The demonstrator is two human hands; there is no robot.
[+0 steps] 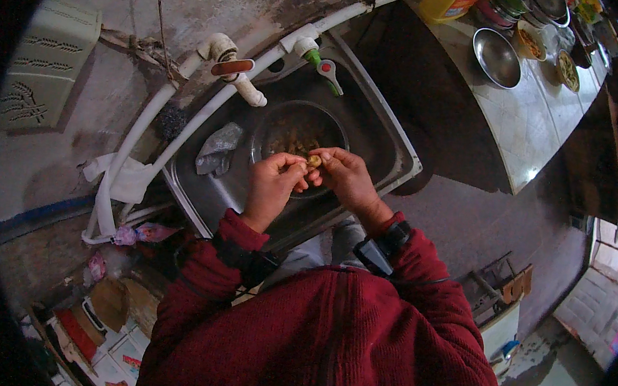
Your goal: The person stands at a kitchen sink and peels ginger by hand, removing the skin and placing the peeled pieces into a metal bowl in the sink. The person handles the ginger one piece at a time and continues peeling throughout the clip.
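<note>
Over a metal sink basin (217,188), both my hands meet at a small yellowish-brown piece of food (315,161), perhaps a mushroom. My right hand (349,179) pinches it between thumb and fingers. The fingertips of my left hand (274,184) are closed at its left side; whether they grip it or only touch it is hard to make out. Beneath the hands a round bowl (345,126) stands in the sink, with many brown pieces (291,137) in it. My hands hide the bowl's near part. A crumpled clear plastic bag (220,147) lies left of the bowl.
A white tap with a brown handle (233,68) and a green-and-white tap (327,70) reach over the sink from white pipes (215,104). At the upper right, a tiled counter (510,122) bears a metal bowl (496,57), several food bowls and a yellow jug (448,2).
</note>
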